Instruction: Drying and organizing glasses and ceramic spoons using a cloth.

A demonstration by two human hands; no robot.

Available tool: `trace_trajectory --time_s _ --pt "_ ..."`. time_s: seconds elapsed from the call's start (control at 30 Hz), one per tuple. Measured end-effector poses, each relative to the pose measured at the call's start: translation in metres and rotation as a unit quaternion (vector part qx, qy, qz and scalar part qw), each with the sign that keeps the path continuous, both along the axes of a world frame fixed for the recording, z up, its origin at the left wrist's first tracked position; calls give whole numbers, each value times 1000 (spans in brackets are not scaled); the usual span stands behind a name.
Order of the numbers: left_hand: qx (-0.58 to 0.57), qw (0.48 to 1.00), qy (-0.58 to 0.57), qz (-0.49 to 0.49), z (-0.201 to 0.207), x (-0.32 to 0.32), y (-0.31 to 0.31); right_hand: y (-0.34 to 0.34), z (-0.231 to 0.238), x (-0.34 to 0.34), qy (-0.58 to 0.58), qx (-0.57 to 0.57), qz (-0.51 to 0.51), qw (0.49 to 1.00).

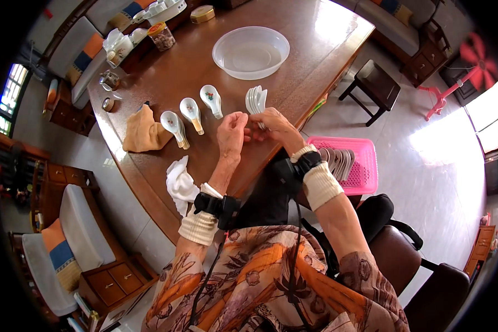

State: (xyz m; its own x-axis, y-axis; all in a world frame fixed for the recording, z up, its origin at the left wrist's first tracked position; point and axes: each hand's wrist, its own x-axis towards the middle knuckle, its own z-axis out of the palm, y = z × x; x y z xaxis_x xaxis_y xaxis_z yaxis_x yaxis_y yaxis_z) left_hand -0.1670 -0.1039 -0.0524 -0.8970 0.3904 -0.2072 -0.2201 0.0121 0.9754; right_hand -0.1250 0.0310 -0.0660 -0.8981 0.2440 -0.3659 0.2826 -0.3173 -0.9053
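The right hand (274,123) grips one bunch of white spoons (254,98), overlapping too much to count; the left hand (232,133), near it, has curled fingers, whether around anything I cannot tell. Left of them, patterned spoons (190,108) lie in three spots, then two cloths, one brown cloth (141,130), one white cloth (180,181). Far: one basin (251,55). Right: one pink basket (366,171).

Held spoons (255,100) partly hidden by right hand (273,123), fan blades (473,53) blurred
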Motion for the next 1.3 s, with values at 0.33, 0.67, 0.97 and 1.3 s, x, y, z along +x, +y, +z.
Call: trace_trajectory --time_s 0.33,0.67,0.97,1.3 --pt "192 960 -104 -176 4 43 43 11 26 108 -31 97 65 993" --pt "208 901 -273 -263 -51 89 76 0 25 190 -30 407 18 913" --pt "191 881 -351 -252 -60 109 98 10 -13 209 -48 532 -75 842" --pt "170 849 -382 -321 -68 94 147 106 -65 278 -298 401 -272 823"
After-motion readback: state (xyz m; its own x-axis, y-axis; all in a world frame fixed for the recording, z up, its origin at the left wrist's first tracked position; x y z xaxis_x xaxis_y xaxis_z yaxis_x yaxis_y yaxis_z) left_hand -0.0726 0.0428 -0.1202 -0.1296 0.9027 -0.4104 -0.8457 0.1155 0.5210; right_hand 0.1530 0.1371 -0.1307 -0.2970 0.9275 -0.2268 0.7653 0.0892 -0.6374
